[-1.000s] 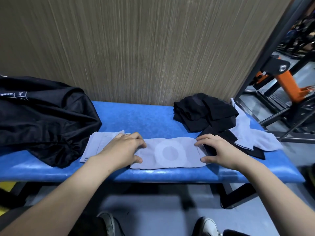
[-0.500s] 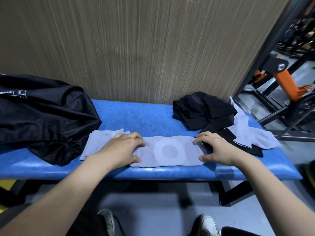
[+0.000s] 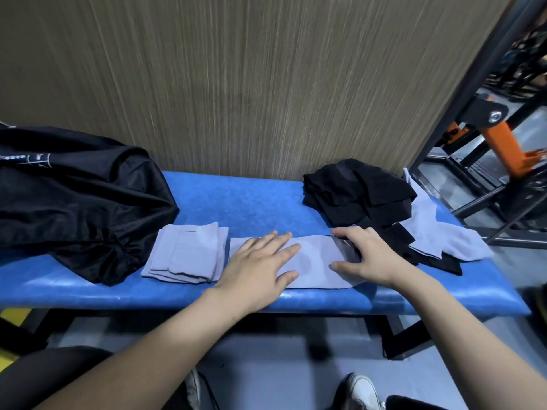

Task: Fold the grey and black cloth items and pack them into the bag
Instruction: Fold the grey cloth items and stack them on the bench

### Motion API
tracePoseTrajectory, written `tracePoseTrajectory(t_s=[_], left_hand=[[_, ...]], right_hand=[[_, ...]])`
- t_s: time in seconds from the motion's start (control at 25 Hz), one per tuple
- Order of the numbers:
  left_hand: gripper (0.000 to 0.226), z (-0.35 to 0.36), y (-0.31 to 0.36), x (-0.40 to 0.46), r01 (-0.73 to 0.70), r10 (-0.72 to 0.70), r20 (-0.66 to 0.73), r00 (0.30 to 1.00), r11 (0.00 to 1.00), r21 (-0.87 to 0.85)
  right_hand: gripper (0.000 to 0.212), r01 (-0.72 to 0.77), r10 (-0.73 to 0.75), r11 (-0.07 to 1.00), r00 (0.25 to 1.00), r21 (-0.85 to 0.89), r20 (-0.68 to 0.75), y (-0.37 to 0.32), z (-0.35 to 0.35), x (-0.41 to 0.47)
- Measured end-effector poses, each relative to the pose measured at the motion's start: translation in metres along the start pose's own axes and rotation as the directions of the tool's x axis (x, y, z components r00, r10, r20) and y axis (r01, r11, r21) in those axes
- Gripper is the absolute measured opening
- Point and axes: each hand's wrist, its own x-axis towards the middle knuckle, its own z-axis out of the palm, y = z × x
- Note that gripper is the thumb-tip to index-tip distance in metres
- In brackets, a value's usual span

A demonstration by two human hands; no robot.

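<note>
A grey cloth (image 3: pixel 316 261) lies flat along the front of the blue bench (image 3: pixel 251 202). My left hand (image 3: pixel 260 264) rests flat on its left half, fingers straight and spread. My right hand (image 3: pixel 367 255) presses its right end with fingers spread and slightly bent. Left of them sits a stack of folded grey cloths (image 3: pixel 186 253). A pile of black cloths (image 3: pixel 355 190) lies at the back right, with another grey cloth (image 3: pixel 444 235) spread beside it over flat black pieces (image 3: pixel 426 255). The black bag (image 3: pixel 74 196) slumps at the bench's left end.
A wood-grain wall (image 3: pixel 236 84) stands right behind the bench. To the right is a black metal frame with orange parts (image 3: pixel 503 143). My shoes (image 3: pixel 361 392) and the grey floor show below the bench's front edge.
My left hand has slid right along the grey cloth and flattened, uncovering the folded grey stack. My right hand stays at the cloth's right end. The cloth's round patch is now mostly covered.
</note>
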Motion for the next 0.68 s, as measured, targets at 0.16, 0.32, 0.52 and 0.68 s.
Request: tracePoseTrajectory(t_s=[0.16,0.32,0.52,0.68], left_hand=[[0.072,0.011,-0.010,0.002,0.067,-0.075,0.146,0.986,0.996,0.060],[0.086,0.015,-0.013,0.001,0.049,-0.062,0.167,0.984,0.996,0.081],[0.074,0.015,-0.014,0.001,0.057,-0.070,0.160,0.985,0.995,0.084],[0.072,0.017,-0.014,0.001,0.052,-0.065,0.147,0.987,0.995,0.091]], right_hand=[[0.099,-0.004,0.009,0.999,0.991,-0.040,0.131,0.001,-0.005,0.001],[0.108,0.004,0.003,0.999,0.987,-0.046,0.159,0.003,-0.013,0.000],[0.091,-0.136,0.121,0.986,0.982,0.099,0.147,0.001,-0.016,-0.009],[0.063,-0.035,0.011,0.937,0.997,0.349,0.070,-0.002,-0.023,-0.014]])
